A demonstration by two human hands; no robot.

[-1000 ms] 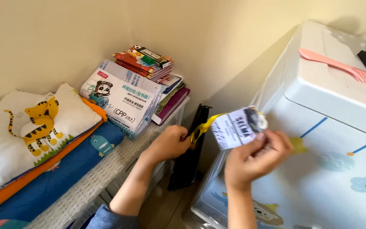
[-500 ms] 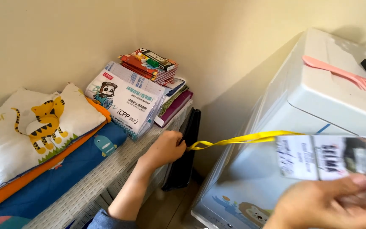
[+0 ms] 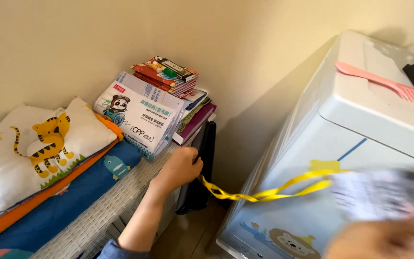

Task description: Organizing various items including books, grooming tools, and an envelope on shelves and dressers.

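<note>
The yellow ribbon sags lengthwise between the hands, its near end pinched in the clenched fingers of the left hand by the wicker bench, its far end at the blurred right hand, which grips a packet.

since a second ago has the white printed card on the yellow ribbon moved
Yes. The white printed card, blurred, has swung right and down across the white storage box, away from the left hand; yellow ribbon now stretched out.

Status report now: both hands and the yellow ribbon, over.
Left hand pinches yellow ribbon end. Right hand blurred, at white tag. Ribbon sags between them, nothing across it.
</note>
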